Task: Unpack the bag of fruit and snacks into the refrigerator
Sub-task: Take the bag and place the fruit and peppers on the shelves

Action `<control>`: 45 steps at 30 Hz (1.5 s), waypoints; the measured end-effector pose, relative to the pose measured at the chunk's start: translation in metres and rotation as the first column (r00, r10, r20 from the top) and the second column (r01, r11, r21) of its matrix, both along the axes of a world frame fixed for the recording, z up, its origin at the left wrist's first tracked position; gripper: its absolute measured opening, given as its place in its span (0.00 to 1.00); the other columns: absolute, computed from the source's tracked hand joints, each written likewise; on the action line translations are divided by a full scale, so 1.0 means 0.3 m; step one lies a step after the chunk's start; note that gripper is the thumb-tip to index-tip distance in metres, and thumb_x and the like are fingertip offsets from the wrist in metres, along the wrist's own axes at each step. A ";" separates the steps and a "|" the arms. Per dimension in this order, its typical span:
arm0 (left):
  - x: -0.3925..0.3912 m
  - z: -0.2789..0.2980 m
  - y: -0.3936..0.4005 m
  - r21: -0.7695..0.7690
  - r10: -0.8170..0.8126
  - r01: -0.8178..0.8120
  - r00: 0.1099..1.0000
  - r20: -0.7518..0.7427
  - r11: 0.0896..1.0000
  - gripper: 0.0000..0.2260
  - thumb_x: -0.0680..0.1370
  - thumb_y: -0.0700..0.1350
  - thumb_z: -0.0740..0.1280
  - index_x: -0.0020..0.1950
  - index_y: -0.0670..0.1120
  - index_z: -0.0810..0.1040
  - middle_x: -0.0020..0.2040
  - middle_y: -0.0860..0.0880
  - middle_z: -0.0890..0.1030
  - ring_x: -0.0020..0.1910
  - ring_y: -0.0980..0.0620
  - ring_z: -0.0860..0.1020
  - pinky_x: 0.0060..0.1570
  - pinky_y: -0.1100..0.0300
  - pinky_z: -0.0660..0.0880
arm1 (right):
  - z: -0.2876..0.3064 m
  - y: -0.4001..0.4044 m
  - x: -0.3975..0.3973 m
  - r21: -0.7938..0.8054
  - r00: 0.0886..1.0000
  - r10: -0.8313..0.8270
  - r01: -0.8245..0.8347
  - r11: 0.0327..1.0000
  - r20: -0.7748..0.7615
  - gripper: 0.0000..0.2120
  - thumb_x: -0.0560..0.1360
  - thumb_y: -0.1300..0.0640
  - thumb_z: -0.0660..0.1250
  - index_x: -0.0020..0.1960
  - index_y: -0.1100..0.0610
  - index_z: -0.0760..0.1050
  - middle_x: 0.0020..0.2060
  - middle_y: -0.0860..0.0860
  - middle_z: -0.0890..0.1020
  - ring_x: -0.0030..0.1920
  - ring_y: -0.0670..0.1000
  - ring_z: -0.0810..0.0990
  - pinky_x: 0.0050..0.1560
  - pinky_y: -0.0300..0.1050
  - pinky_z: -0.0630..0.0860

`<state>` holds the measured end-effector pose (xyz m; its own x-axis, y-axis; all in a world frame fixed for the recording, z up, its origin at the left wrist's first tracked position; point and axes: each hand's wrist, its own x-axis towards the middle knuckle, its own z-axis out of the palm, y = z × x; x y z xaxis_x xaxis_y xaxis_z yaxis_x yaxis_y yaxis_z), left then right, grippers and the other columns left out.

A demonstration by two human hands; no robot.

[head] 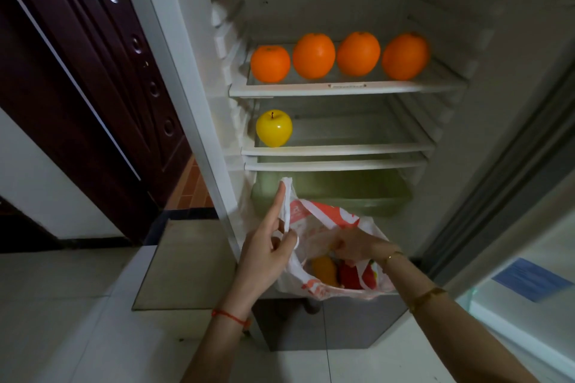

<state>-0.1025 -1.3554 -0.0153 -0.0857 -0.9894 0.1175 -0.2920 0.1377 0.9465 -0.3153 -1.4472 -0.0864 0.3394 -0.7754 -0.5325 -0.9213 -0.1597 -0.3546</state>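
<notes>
A white and orange plastic bag (314, 221) hangs in front of the open refrigerator (342, 90). My left hand (267, 255) pinches one bag handle, its index finger pointing up. My right hand (351, 246) reaches down into the bag's mouth; what its fingers hold cannot be made out. Inside the bag lie a yellow-orange fruit (325, 270) and something red (353, 277). Several oranges (314, 56) stand in a row on the top shelf. A yellow apple (273, 129) rests at the left end of the second shelf (342, 148).
A greenish crisper drawer (336, 193) sits under the lowest shelf, behind the bag. The fridge door (513, 258) stands open on the right. A dark wooden door (93, 71) is on the left. Pale floor tiles (62, 305) lie below.
</notes>
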 end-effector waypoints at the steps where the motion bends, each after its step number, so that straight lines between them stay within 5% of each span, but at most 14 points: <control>1: 0.000 0.000 0.006 -0.007 -0.011 0.011 1.000 0.003 1.000 0.37 0.81 0.40 0.64 0.74 0.74 0.50 0.46 0.31 0.77 0.37 0.35 0.78 0.38 0.39 0.79 | -0.014 0.016 0.001 -0.017 1.000 0.024 -0.025 1.000 -0.019 0.06 0.80 0.55 0.60 0.56 0.55 0.72 0.54 0.55 0.80 0.55 0.55 0.80 0.51 0.37 0.75; 3: 0.003 -0.004 0.014 -0.025 -0.018 0.019 1.000 0.020 1.000 0.37 0.81 0.40 0.64 0.75 0.73 0.49 0.41 0.31 0.76 0.30 0.44 0.72 0.31 0.46 0.74 | -0.041 0.051 0.016 -0.105 0.996 0.075 -0.081 0.991 -0.056 0.16 0.80 0.50 0.61 0.65 0.54 0.69 0.61 0.53 0.77 0.62 0.55 0.76 0.61 0.43 0.72; 6: 0.006 -0.008 0.015 -0.025 -0.016 0.017 0.999 0.046 1.000 0.37 0.81 0.41 0.63 0.74 0.74 0.48 0.43 0.31 0.77 0.30 0.41 0.70 0.28 0.45 0.71 | -0.108 0.087 0.052 -0.237 0.989 0.107 -0.129 0.963 -0.102 0.27 0.78 0.41 0.57 0.72 0.55 0.64 0.68 0.54 0.72 0.69 0.57 0.71 0.72 0.52 0.65; 10: 0.008 -0.005 0.016 -0.014 -0.011 0.012 0.997 0.071 1.000 0.37 0.81 0.41 0.63 0.74 0.75 0.48 0.46 0.31 0.78 0.32 0.37 0.73 0.30 0.43 0.73 | -0.178 0.107 0.074 -0.282 0.923 0.234 -0.323 0.903 -0.305 0.34 0.76 0.37 0.42 0.65 0.56 0.74 0.61 0.58 0.79 0.62 0.61 0.78 0.65 0.59 0.73; 12: 0.010 -0.005 0.016 -0.011 -0.006 0.007 0.997 0.074 1.000 0.37 0.81 0.41 0.63 0.74 0.75 0.48 0.44 0.31 0.78 0.31 0.41 0.72 0.30 0.46 0.74 | -0.212 0.105 0.068 -0.323 0.921 0.239 -0.338 0.884 -0.309 0.30 0.75 0.37 0.47 0.54 0.54 0.80 0.48 0.57 0.85 0.50 0.59 0.84 0.53 0.57 0.81; 15: 0.011 -0.014 0.011 -0.018 -0.010 0.011 0.998 0.056 1.000 0.37 0.81 0.41 0.64 0.74 0.74 0.48 0.42 0.35 0.77 0.30 0.49 0.71 0.30 0.54 0.72 | -0.187 0.127 0.083 -0.389 0.942 0.208 -0.302 0.870 -0.265 0.28 0.76 0.37 0.49 0.52 0.55 0.80 0.46 0.57 0.85 0.47 0.59 0.85 0.51 0.56 0.81; 18: 0.004 -0.019 0.008 -0.034 -0.031 0.033 0.998 0.057 0.999 0.36 0.81 0.41 0.64 0.76 0.71 0.48 0.33 0.46 0.73 0.27 0.56 0.69 0.28 0.62 0.68 | -0.161 0.129 0.094 -0.467 0.979 0.150 -0.199 0.861 -0.140 0.32 0.74 0.36 0.51 0.64 0.59 0.75 0.59 0.60 0.80 0.60 0.60 0.79 0.63 0.56 0.74; 21: 0.001 -0.016 0.005 -0.040 -0.039 0.041 0.998 0.058 0.998 0.36 0.81 0.41 0.64 0.76 0.71 0.49 0.31 0.54 0.71 0.27 0.57 0.67 0.27 0.64 0.67 | -0.161 0.117 0.084 -0.361 0.970 0.118 -0.189 0.913 -0.210 0.39 0.74 0.31 0.54 0.75 0.56 0.60 0.73 0.56 0.67 0.72 0.57 0.66 0.72 0.53 0.64; 27: 0.004 -0.004 -0.005 -0.033 -0.047 0.047 0.999 0.011 0.998 0.36 0.81 0.39 0.63 0.76 0.70 0.50 0.28 0.55 0.70 0.26 0.57 0.68 0.27 0.64 0.67 | -0.199 0.089 0.065 -0.310 0.955 0.152 -0.230 0.922 -0.256 0.30 0.78 0.37 0.56 0.74 0.53 0.60 0.72 0.56 0.67 0.72 0.58 0.65 0.71 0.54 0.64; 31: 0.009 -0.011 -0.017 -0.043 -0.042 0.042 0.999 0.008 0.998 0.36 0.81 0.39 0.63 0.76 0.71 0.50 0.27 0.55 0.68 0.27 0.56 0.67 0.28 0.62 0.68 | -0.172 0.068 0.063 -0.204 0.998 0.024 -0.013 0.979 0.051 0.30 0.72 0.38 0.64 0.70 0.47 0.61 0.69 0.51 0.68 0.68 0.54 0.70 0.70 0.53 0.67; 34: 0.015 -0.005 -0.033 -0.046 -0.027 0.027 1.000 -0.005 0.999 0.36 0.81 0.39 0.63 0.75 0.73 0.51 0.32 0.43 0.73 0.29 0.47 0.70 0.31 0.50 0.73 | -0.104 0.028 0.037 -0.134 0.944 -0.054 0.103 0.986 0.327 0.31 0.67 0.48 0.73 0.65 0.45 0.63 0.62 0.48 0.73 0.60 0.51 0.75 0.62 0.43 0.74; 37: 0.019 0.002 -0.053 -0.032 0.018 -0.018 1.000 -0.011 0.999 0.36 0.81 0.40 0.63 0.74 0.75 0.51 0.40 0.33 0.76 0.33 0.38 0.74 0.34 0.38 0.76 | -0.005 -0.020 0.000 -0.153 0.830 -0.091 0.207 0.966 0.550 0.22 0.70 0.57 0.75 0.60 0.51 0.71 0.56 0.51 0.77 0.54 0.51 0.78 0.52 0.32 0.76; 41: 0.025 -0.003 -0.086 -0.026 0.060 -0.060 0.998 -0.005 0.998 0.37 0.81 0.39 0.63 0.73 0.75 0.52 0.44 0.28 0.75 0.40 0.28 0.76 0.38 0.32 0.77 | 0.195 -0.078 -0.010 -0.152 0.649 -0.099 0.319 0.935 0.754 0.20 0.70 0.50 0.71 0.61 0.51 0.73 0.56 0.49 0.78 0.55 0.51 0.78 0.55 0.46 0.79; 45: 0.023 -0.007 -0.107 -0.016 0.059 -0.059 0.998 -0.004 0.998 0.37 0.80 0.39 0.63 0.73 0.76 0.52 0.49 0.29 0.77 0.46 0.27 0.77 0.41 0.32 0.77 | 0.372 -0.154 0.042 -0.165 0.469 -0.119 0.521 0.837 0.875 0.18 0.75 0.53 0.71 0.63 0.53 0.72 0.54 0.48 0.77 0.55 0.50 0.78 0.52 0.44 0.79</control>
<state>-0.0955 -1.3875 -0.0173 -0.0269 -0.9907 0.1336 -0.2966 0.1355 0.9453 -0.3027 -1.4935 0.0253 0.1345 -0.9739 0.1830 -0.2621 -0.2130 -0.9412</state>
